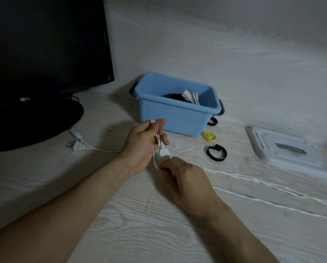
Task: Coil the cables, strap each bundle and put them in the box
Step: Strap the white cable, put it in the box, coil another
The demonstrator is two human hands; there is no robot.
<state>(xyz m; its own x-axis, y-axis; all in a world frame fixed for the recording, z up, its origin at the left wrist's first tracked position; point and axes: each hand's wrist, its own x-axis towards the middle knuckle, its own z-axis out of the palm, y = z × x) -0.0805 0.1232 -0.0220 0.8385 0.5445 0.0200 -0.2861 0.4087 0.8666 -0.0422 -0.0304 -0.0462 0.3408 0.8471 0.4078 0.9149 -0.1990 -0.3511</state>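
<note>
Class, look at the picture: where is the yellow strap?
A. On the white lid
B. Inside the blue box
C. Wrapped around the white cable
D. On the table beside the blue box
D: the yellow strap lies on the table just right of the blue box.

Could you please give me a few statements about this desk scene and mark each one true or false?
1. The blue box already holds cables. True.
2. The yellow strap lies inside the box. False: it lies on the desk, in front of the box.
3. Both hands have a grip on the white cable. True: the left hand and the right hand hold it.
4. The white lid is on the box. False: it lies on the desk, to the right.
5. The black strap loop is wrapped round a bundle. False: it lies by itself.
</note>
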